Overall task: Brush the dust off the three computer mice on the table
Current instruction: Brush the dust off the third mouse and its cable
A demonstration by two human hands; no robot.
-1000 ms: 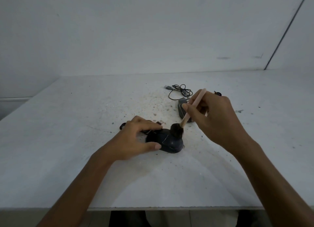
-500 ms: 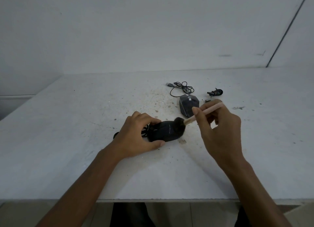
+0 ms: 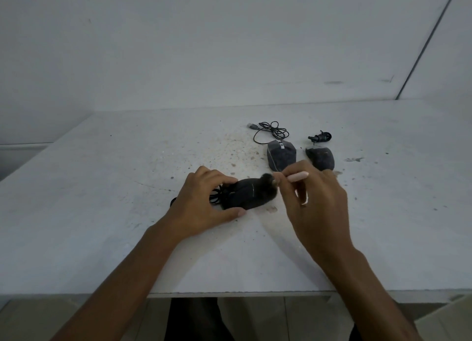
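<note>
Your forearms reach in over the near edge of the tabletop (image 3: pixel 102 213). Your left hand (image 3: pixel 201 202) is curled round the left end of the nearest mouse (image 3: pixel 245 195), thumb along its near side and fingers over the far side by its bunched cord, holding it on the tabletop. Your right hand (image 3: pixel 316 207) pinches the brush (image 3: pixel 297 176) by its pale handle, with the dark bristles touching the mouse's right end. Farther back, the second mouse (image 3: pixel 281 156) and third mouse (image 3: pixel 321 158) lie side by side and apart, with a loose cable (image 3: pixel 273 131) behind the second. Compared with half a second ago, the handle lies flatter, and the third mouse, then hidden behind your right hand, now shows.
</note>
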